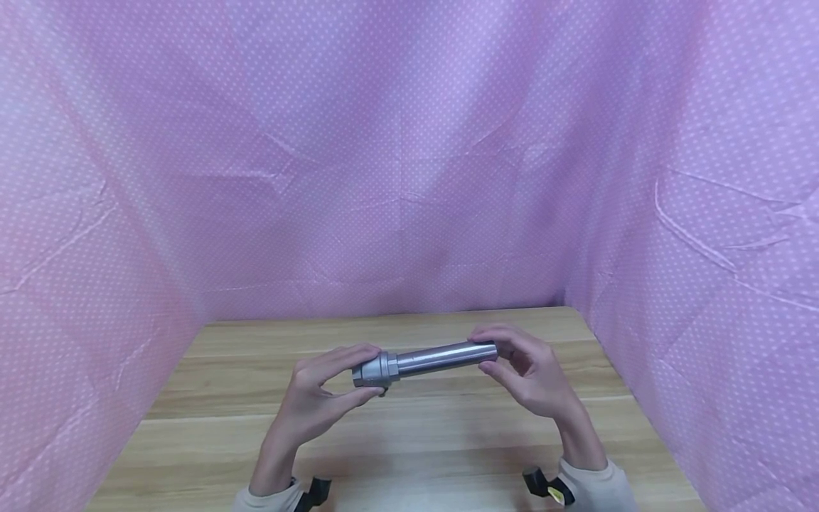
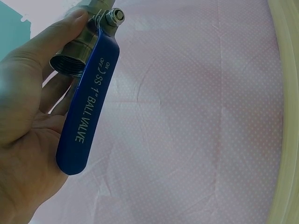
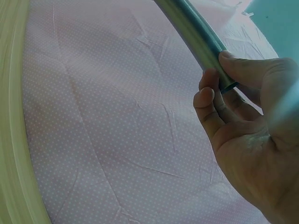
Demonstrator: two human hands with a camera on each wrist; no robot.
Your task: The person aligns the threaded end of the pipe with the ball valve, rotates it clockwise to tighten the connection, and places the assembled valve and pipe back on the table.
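Note:
My left hand (image 1: 313, 398) grips a silver ball valve (image 1: 374, 370) between thumb and fingers. In the left wrist view the valve's blue lever (image 2: 89, 102) reads "SS 1" BALL VALVE" and points back toward the palm; the valve's open threaded end (image 2: 67, 64) faces the same way. A shiny metal pipe (image 1: 441, 358) extends from the valve's other end, tilted slightly up to the right. Its far end is pinched by my right hand (image 1: 534, 373), thumb on one side and fingertips on the other. Both hands hold the joined pieces over the table.
A wood-grain table (image 1: 422, 441) lies beneath the hands. Pink dotted cloth (image 1: 397, 213) hangs at the back and along both sides. Black wrist-worn devices (image 1: 537, 482) show near both pale sleeves (image 1: 598, 487).

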